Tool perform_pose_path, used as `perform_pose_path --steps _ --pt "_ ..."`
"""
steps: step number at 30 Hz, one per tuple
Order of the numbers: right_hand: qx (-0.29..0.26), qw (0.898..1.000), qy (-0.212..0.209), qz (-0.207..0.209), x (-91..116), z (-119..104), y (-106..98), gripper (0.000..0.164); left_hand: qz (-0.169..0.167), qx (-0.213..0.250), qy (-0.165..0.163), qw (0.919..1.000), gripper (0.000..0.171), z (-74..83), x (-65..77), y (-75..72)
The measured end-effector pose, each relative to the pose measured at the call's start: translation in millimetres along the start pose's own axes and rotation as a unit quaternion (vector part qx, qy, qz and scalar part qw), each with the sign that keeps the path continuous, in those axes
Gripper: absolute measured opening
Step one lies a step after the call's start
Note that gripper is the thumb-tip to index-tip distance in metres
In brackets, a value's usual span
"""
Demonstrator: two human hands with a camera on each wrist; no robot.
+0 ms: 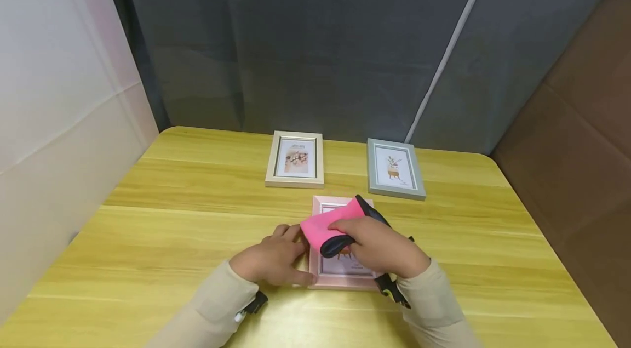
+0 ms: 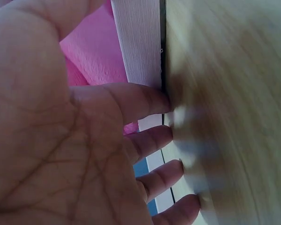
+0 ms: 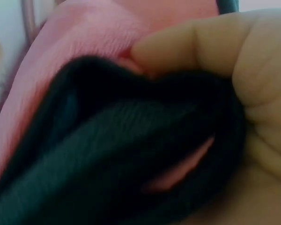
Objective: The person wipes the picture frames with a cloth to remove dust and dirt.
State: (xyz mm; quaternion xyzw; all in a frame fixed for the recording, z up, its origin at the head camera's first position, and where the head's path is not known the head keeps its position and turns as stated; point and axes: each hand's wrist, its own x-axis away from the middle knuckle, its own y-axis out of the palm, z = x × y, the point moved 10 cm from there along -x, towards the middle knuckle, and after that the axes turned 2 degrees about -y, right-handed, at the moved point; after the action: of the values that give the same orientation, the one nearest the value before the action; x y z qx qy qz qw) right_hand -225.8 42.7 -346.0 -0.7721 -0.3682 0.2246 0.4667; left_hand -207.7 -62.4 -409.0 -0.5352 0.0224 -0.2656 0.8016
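A pink photo frame (image 1: 345,282) lies flat on the wooden table, its picture partly hidden. Over its upper part is a folded pink cloth (image 1: 327,224) with black edging, pinched between the thumb and fingers of my right hand (image 1: 382,246). The right wrist view shows the cloth's folded black edge close up, with thumb and palm beside it. Along the frame's left side rests my left hand (image 1: 273,257), its thumb near the lower left corner. In the left wrist view the fingers (image 2: 154,140) reach past the frame's pale side edge (image 2: 140,42) to the tabletop.
Farther back on the table (image 1: 197,216) lie a cream photo frame (image 1: 296,183) at centre and a grey-green photo frame (image 1: 396,193) to its right. A dark curtain (image 1: 305,52) hangs behind the table, with a white panel (image 1: 64,74) left and a brown one (image 1: 581,101) right.
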Motion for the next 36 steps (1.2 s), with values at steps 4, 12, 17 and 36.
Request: perform_pose_path --steps 4,12,17,36 --pt "0.016 0.999 -0.039 -0.032 13.5 -15.9 19.7 0.023 0.015 0.012 -0.006 0.9998 0.071 -0.2 0.7 -0.6" --pt "0.097 0.991 -0.07 -0.063 22.2 -32.3 47.9 0.032 0.019 -0.018 -0.032 0.9991 0.064 -3.2 -0.2 1.0" --pt "0.112 0.991 -0.042 -0.057 10.2 -29.3 47.6 0.013 0.015 -0.025 -0.026 0.9992 0.068 -1.3 -2.7 1.6" --pt "0.032 0.989 0.111 -0.096 -38.9 26.8 27.7 0.061 0.021 -0.023 0.003 0.9995 0.072 4.3 -2.0 -2.0"
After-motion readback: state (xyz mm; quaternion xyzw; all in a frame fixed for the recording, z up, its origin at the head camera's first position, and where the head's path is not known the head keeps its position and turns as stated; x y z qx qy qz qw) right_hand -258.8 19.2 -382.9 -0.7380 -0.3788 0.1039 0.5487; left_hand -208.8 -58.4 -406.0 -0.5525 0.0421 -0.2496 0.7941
